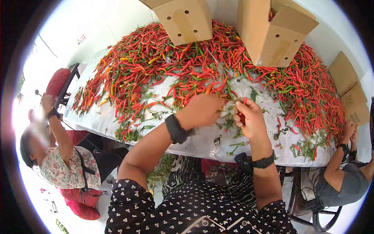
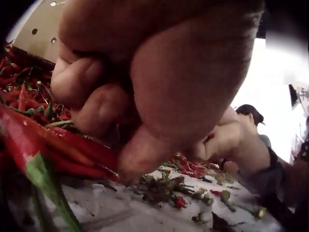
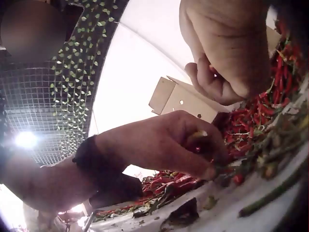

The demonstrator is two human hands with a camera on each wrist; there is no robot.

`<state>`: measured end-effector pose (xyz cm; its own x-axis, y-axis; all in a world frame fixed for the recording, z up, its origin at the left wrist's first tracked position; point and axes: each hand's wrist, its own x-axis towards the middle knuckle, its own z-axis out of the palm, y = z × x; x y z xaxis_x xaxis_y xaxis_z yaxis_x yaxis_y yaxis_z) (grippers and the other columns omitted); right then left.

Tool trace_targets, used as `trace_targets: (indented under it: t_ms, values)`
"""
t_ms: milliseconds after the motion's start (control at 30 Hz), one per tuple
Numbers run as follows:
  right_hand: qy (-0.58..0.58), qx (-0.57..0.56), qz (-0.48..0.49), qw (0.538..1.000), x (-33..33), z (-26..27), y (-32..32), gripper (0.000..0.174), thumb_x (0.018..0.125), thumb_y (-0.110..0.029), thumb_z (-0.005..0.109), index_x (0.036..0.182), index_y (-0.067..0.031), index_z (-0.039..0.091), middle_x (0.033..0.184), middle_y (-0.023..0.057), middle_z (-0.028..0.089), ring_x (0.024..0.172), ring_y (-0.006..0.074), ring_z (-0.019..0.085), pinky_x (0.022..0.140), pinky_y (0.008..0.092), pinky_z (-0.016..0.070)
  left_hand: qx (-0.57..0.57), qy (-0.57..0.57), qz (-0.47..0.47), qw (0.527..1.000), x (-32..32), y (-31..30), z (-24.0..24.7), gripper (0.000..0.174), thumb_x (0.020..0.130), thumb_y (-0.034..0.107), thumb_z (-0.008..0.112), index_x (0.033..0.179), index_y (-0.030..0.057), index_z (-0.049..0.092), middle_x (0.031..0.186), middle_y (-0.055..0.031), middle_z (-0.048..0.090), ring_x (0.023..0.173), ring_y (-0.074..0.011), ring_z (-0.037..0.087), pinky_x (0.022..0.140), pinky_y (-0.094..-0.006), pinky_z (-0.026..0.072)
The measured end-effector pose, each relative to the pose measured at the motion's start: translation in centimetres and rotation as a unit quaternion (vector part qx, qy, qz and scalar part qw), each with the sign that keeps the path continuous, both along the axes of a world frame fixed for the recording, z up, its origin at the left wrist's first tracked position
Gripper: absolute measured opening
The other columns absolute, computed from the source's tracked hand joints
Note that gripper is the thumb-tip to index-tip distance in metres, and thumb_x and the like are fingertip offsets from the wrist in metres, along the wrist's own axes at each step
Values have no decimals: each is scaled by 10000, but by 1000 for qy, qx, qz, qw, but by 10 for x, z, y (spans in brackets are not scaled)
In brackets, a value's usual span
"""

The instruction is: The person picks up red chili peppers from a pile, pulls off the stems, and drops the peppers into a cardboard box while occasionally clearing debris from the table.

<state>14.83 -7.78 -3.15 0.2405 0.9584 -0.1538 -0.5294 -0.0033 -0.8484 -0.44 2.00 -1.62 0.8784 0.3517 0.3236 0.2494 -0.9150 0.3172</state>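
Chillies (image 1: 132, 68) lie heaped over the white-covered table (image 1: 187, 147), too many to count. Stem-picking looks to be the step in hand: the right hand (image 1: 251, 119) curls its fingers round a red chilli (image 1: 244, 101), loose green stems (image 1: 236, 145) nearby. The left hand (image 1: 204, 111) blurs beside it; what its fingers pinch, I can't tell. Next probably calls for a clean nip. I count two tall boxes (image 1: 280, 48), two other people (image 1: 64, 163).

From above the near edge of the desk (image 1: 194, 149), head view faces forward-down; low, close wrist views face rightward (left), leftward (right), sharing red chillies (image 1: 130, 68).
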Motion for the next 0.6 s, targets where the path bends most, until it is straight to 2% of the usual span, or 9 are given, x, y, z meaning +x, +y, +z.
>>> trace_targets:
  t_ms: [33,100,133,200,233,300,433,500,600]
  values:
    - [1,1,-1,1000,0,0,0,85,840,-121,563,870,-53,521,637,-3,477,477,71,432,377,196,275,1,1,-1,1000,-2,2,6,130,692,119,567,774,19,553,760,-153,571,735,-341,578,612,-418,453]
    - [-35,-6,23,999,-1,0,0,122,830,-96,562,923,-20,548,615,-21,467,463,67,409,377,211,273,-136,-26,82,987,-6,6,18,146,725,125,583,811,9,564,680,-112,565,619,-265,563,560,-376,430]
    - [-35,-6,24,999,-3,1,-2,122,830,-96,562,923,-20,548,615,-21,467,463,67,409,377,211,273,-136,-26,83,987,-9,8,19,146,725,125,583,811,9,564,680,-112,565,619,-265,563,560,-376,430]
    - [-122,-29,36,991,-7,6,-4,178,815,-103,591,955,6,581,632,-27,505,504,55,432,418,205,323,-294,-126,83,944,-12,9,23,142,758,151,608,770,11,589,592,-36,524,533,-138,505,507,-300,403]
    - [-122,-28,36,991,-10,9,-4,178,815,-103,591,955,6,581,632,-27,505,504,55,432,418,205,323,-293,-126,83,944,-14,6,26,142,758,151,608,770,11,589,592,-36,524,533,-138,505,507,-300,403]
    - [-252,-16,31,967,-15,13,-5,211,796,-121,627,959,12,618,682,-23,557,564,38,460,484,196,371,-470,-107,127,867,-18,-3,32,167,785,176,622,770,11,597,581,29,471,537,-48,408,487,-241,355]
    - [-312,-14,54,948,-19,16,-7,209,781,-139,649,924,12,638,718,-21,584,615,29,475,539,194,394,-519,-92,131,839,-18,-11,22,123,801,152,599,782,31,586,620,33,494,577,-29,426,491,-212,324]
    - [-283,-25,74,956,-21,18,-9,184,781,-161,649,870,0,642,683,-32,570,594,33,471,522,203,389,-455,-144,59,877,-17,-10,11,117,799,132,607,788,18,582,614,33,486,582,-34,427,495,-217,331]
    - [-271,-41,96,957,-19,16,-8,162,789,-178,636,809,-18,633,662,-27,562,579,42,475,510,201,381,-353,-135,72,923,-17,-17,14,111,799,106,609,795,5,562,611,11,499,591,-42,440,500,-232,351]
